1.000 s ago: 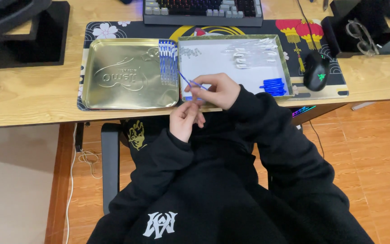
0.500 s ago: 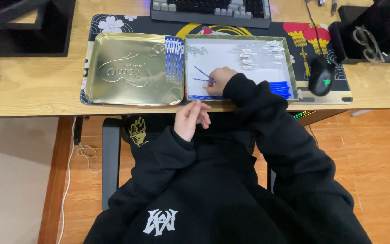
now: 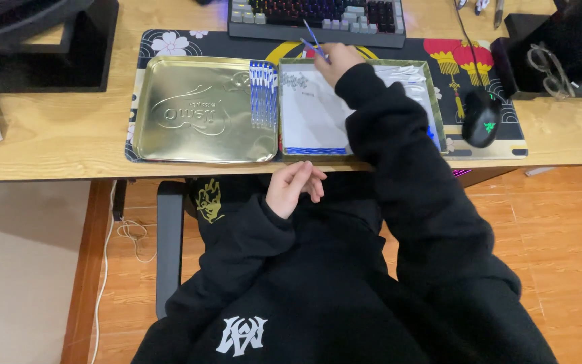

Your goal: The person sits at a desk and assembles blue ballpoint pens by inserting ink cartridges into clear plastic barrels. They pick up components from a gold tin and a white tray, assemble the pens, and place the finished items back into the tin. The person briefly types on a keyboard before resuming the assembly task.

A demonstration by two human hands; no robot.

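1. Up at the far edge of the right tin tray (image 3: 439, 108), the right hand (image 3: 337, 61) is pinching a thin blue stick (image 3: 312, 35), fingers closed on it.
2. Meanwhile the left hand (image 3: 293, 189) is resting loosely curled, holding nothing, just below the desk (image 3: 48, 128) edge.

— Where does the view look from?
— One head camera, high up, facing steeply down the person's torso onto the desk (image 3: 48, 141).
— How near?
— Close; the lap fills the lower frame.
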